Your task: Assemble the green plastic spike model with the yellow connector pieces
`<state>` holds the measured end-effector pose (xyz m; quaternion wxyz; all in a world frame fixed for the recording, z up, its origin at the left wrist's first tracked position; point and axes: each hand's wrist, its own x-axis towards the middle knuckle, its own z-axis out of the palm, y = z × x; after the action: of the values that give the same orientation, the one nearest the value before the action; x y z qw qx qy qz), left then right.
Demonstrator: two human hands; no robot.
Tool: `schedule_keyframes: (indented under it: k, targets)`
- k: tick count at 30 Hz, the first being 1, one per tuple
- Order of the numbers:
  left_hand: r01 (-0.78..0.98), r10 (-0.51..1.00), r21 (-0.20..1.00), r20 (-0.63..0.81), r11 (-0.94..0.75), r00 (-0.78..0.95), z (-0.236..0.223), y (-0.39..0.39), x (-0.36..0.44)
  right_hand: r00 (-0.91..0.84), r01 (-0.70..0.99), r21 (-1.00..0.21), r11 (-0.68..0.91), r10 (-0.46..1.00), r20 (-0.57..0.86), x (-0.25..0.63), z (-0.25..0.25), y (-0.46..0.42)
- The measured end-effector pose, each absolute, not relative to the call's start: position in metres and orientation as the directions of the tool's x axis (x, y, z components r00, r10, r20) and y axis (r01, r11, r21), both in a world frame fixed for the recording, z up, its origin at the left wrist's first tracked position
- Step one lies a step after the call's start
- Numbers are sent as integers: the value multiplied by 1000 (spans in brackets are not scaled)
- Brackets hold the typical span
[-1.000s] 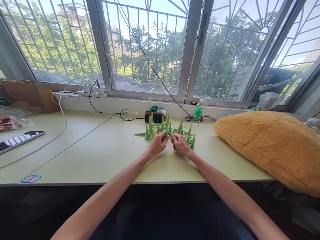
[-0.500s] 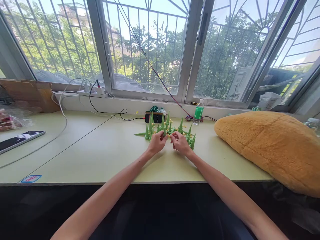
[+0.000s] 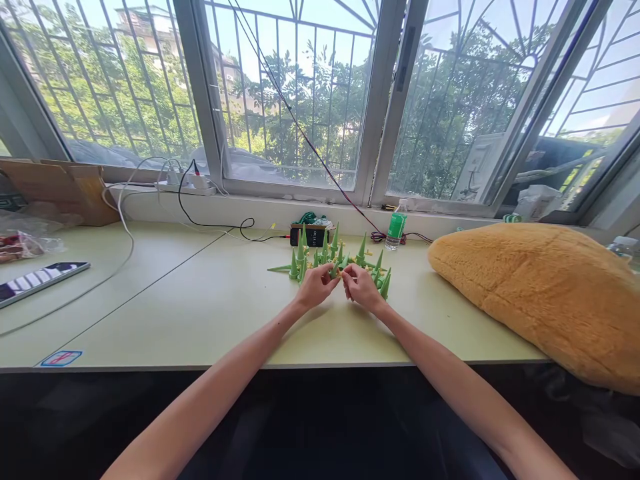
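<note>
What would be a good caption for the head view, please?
Both hands work closely together among green spiky pieces on a pale table.

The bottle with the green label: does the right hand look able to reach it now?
Probably yes, with a detour: green cones stand between the right hand and the bottle, but a wide gap shows between them and the cushion.

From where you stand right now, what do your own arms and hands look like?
My left hand and right hand wear no gloves. No sleeve, watch, strap or cable shows on my left forearm or right forearm. I can make out no ring, though some fingers are hidden.
</note>
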<state>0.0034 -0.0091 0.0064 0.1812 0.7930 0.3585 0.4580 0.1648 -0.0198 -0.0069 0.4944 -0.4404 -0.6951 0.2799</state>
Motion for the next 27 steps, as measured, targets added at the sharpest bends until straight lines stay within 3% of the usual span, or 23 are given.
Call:
schedule_keyframes:
  k: [17,27]
  targets:
    - [415,719,590,612,-693,330,7,-8,3,-95,569,-700,431,880,465,166,-3,-20]
    - [426,716,582,626,-693,310,9,-11,4,-58,539,-719,438,871,487,165,-2,-21]
